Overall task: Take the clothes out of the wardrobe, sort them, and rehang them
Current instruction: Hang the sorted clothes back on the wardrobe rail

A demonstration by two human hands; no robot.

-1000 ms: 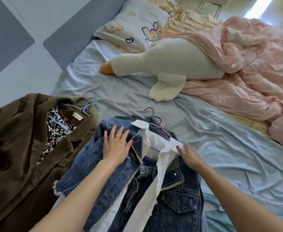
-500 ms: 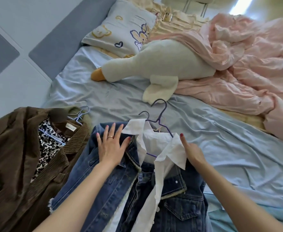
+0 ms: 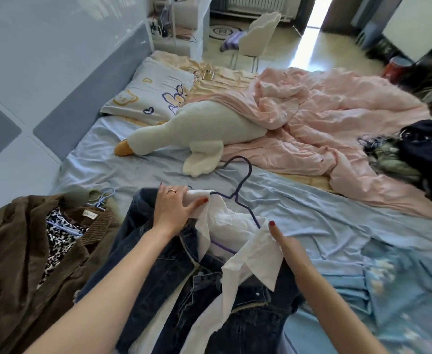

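Clothes are out on the bed (image 3: pixel 299 208) but none rehung: left hand (image 3: pixel 174 209) pinches the white shirt (image 3: pixel 235 226) collar on its purple hanger (image 3: pixel 243 185) inside the denim jacket (image 3: pixel 158 261) near the bed's front edge, right hand (image 3: pixel 286 249) grips the other collar point.

A denim jacket (image 3: pixel 158 290) is lying on the bed (image 3: pixel 312 221) nearest the camera, with a shirt (image 3: pixel 237 241) and a hanger (image 3: pixel 240 190) lying inside it. Left of it a corduroy coat (image 3: pixel 13 264) is lying. Behind them a plush goose (image 3: pixel 209 131) is stretching across the bed, a pillow (image 3: pixel 148 90) lying behind it and a quilt (image 3: pixel 337 118) lying to its right.
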